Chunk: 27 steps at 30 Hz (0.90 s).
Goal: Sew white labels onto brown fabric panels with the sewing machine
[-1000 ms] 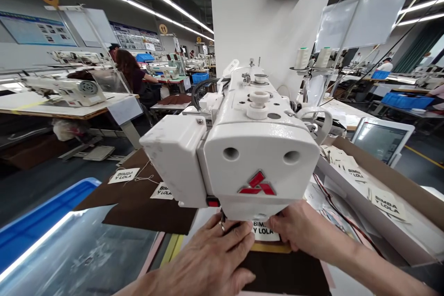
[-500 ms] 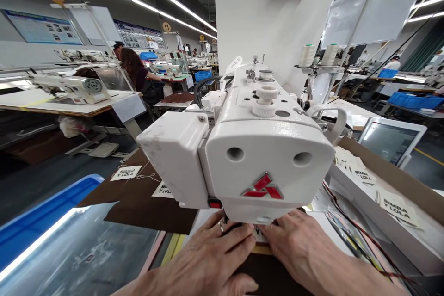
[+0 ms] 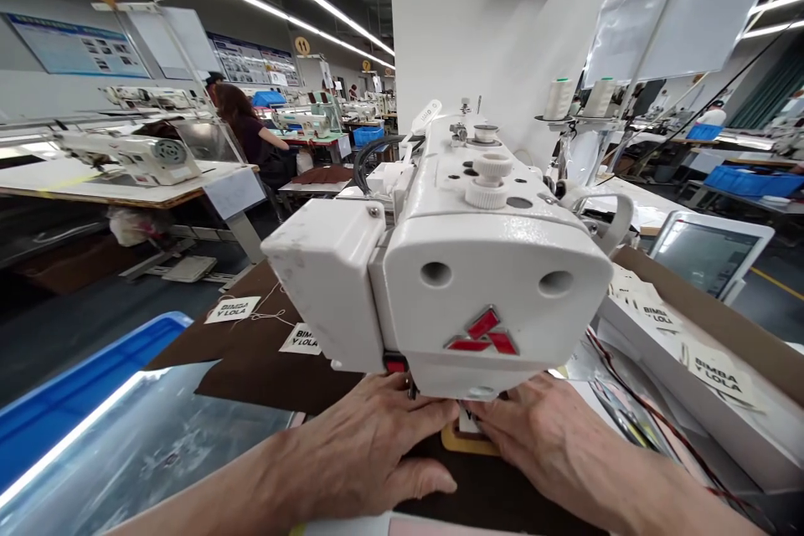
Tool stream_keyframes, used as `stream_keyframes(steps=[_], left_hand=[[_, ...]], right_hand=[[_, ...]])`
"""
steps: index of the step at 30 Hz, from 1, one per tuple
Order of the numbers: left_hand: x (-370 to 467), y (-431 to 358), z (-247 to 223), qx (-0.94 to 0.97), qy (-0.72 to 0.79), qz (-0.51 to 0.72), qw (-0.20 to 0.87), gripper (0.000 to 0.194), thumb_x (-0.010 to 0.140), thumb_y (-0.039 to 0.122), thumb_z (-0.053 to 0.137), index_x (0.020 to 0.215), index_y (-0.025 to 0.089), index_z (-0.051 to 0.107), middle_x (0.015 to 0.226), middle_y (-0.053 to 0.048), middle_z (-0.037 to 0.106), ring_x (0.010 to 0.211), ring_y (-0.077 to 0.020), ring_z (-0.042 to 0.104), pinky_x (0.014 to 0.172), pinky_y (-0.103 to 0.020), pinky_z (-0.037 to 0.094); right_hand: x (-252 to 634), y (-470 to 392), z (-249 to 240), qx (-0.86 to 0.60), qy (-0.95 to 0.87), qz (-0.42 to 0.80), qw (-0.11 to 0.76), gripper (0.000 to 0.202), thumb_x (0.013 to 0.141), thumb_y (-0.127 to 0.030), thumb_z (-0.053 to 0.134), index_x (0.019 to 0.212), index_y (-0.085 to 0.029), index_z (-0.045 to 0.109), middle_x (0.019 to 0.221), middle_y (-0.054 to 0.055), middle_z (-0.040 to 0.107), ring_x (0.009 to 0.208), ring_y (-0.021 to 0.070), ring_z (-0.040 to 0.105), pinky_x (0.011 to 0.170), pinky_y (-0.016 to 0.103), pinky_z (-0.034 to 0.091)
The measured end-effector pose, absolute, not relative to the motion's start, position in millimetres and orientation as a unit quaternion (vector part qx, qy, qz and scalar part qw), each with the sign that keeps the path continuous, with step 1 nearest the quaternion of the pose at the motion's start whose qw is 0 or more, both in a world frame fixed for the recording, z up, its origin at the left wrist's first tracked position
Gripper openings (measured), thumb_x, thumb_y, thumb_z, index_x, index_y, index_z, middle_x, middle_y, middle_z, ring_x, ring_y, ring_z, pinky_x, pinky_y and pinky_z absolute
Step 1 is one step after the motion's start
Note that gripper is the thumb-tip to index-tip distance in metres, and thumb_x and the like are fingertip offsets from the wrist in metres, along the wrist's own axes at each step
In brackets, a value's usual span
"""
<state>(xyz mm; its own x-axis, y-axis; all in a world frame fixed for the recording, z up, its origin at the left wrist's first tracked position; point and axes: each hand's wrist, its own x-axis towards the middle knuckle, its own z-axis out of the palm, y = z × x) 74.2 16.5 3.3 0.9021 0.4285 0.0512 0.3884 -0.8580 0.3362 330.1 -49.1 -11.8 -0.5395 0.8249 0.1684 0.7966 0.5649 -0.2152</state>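
Observation:
My left hand (image 3: 383, 435) lies flat with its thumb apart from the fingers. It rests on dark brown fabric (image 3: 477, 490) at the left of the sewing machine head (image 3: 496, 293). Opposite it, my right hand (image 3: 553, 427) lies palm down, its fingertips partly hidden beneath the head. Between both hands shows part of a white label (image 3: 468, 420) with black lettering, inside a yellow frame (image 3: 474, 445). Fingers of each hand touch near the label's edges. The needle area is hidden behind the machine head.
Brown fabric with white printed labels (image 3: 232, 309) lies at the left, above a blue crate (image 3: 151, 331). A box (image 3: 741, 444) with more labels stands at the right, near scissors and a tablet (image 3: 709, 255). Another person (image 3: 251, 130) sits at the back left.
My left hand has shifted forward under the machine head and its fingers lie straighter. The yellow frame shows more fully, and a white and pink sheet edge appears at the bottom.

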Motion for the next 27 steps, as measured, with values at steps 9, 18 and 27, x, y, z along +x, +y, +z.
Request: stream_keyframes(steps=[9, 18, 27], left_hand=[[77, 14, 5, 0.970, 0.185, 0.061, 0.149, 0.045, 0.094, 0.046, 0.077, 0.135, 0.034, 0.060, 0.130, 0.002, 0.068, 0.108, -0.0269, 0.066, 0.091, -0.034, 0.046], [80, 14, 4, 0.972, 0.177, 0.053, 0.143, 0.045, 0.095, 0.041, 0.076, 0.136, 0.034, 0.059, 0.132, 0.002, 0.068, 0.112, -0.0275, 0.065, 0.095, -0.034, 0.045], [70, 17, -4, 0.981, 0.151, 0.078, 0.098, 0.050, 0.101, 0.049, 0.066, 0.146, 0.034, 0.051, 0.141, 0.005, 0.063, 0.117, -0.0262, 0.065, 0.094, -0.035, 0.047]], right_hand=[[333, -54, -14, -0.460, -0.877, 0.074, 0.122, 0.023, 0.101, -0.015, 0.052, 0.112, -0.027, 0.069, 0.114, 0.004, 0.068, 0.103, 0.0234, 0.061, 0.086, 0.035, 0.046], [341, -63, -10, -0.405, -0.905, -0.008, 0.132, 0.043, 0.104, -0.053, 0.055, 0.132, -0.023, 0.067, 0.126, -0.001, 0.073, 0.106, 0.0239, 0.065, 0.087, 0.039, 0.049], [341, -60, -10, -0.386, -0.909, -0.056, 0.144, 0.055, 0.102, -0.064, 0.051, 0.133, -0.022, 0.068, 0.125, -0.002, 0.075, 0.099, 0.0222, 0.067, 0.080, 0.038, 0.049]])
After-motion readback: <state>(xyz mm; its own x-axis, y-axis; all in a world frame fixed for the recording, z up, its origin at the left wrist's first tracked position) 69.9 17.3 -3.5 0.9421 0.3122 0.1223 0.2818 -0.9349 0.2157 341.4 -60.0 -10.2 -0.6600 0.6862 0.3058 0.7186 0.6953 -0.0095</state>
